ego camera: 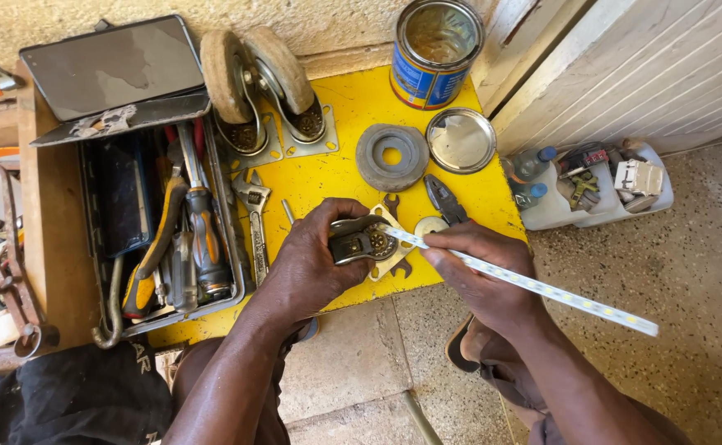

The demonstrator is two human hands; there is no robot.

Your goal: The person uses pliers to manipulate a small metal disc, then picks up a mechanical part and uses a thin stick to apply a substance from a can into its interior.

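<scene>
My left hand (pixel 311 264) grips a metal caster bracket (pixel 365 241) with a bearing plate, held on the yellow table (pixel 344 177). My right hand (pixel 480 268) holds a thin white strip with small dots (pixel 542 288), a long flat bar running from the bracket out to the lower right. The strip's near end rests on the bracket's plate. Pliers (pixel 445 199) and a small round washer (pixel 428 225) lie just beyond my right hand.
An open metal toolbox (pixel 163 231) full of screwdrivers and pliers sits left. An adjustable wrench (pixel 254 218), two caster wheels (pixel 262 86), a grey rubber ring (pixel 391 156), a tin lid (pixel 461 140) and an open blue can (pixel 435 53) lie on the table. White jugs (pixel 592 185) stand right.
</scene>
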